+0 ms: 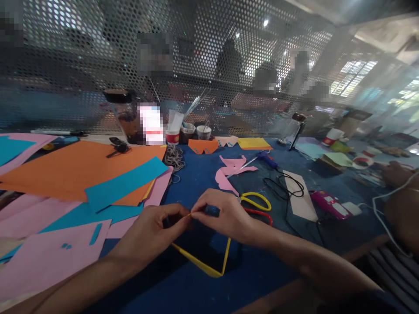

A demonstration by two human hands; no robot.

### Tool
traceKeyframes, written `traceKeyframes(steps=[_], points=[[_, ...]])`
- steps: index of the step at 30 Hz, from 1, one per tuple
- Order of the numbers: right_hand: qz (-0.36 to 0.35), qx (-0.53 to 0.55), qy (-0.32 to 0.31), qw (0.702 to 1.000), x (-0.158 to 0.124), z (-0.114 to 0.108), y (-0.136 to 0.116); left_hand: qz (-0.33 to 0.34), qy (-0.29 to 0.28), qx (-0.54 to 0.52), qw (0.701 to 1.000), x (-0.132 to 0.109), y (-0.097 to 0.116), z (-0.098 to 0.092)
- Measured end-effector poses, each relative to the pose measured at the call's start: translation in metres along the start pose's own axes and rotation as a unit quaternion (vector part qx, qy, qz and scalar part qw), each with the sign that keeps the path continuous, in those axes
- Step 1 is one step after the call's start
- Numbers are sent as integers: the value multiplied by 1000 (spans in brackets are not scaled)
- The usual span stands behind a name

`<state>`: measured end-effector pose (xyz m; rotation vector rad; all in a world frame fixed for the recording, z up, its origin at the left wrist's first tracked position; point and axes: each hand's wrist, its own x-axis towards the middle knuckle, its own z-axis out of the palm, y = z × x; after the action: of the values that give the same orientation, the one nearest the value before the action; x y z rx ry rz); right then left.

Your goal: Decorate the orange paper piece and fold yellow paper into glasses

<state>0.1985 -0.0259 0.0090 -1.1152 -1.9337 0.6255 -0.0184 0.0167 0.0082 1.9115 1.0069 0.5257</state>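
A folded yellow paper strip forms an angular loop above the blue table, its sharp bend toward me. My left hand pinches one part of it between thumb and fingers. Meeting it at the fingertips, my right hand pinches the same spot, where a tiny bit of yellow shows. The exact join is hidden by the fingers. Just beyond my right wrist lie scissors with one yellow handle and one red handle. Pink paper cut-outs rest behind them.
Orange sheets, blue strips and pink paper spread over the left side. A glue gun with a black cord, a magenta box and cups stand around. Another person's hand is at far right.
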Motion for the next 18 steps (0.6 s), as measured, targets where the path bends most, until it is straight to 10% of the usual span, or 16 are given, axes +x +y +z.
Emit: traceKeyframes(steps=[18], points=[[-70, -93, -1, 993, -1, 0, -3, -41, 6, -17, 999, -1, 3, 1]])
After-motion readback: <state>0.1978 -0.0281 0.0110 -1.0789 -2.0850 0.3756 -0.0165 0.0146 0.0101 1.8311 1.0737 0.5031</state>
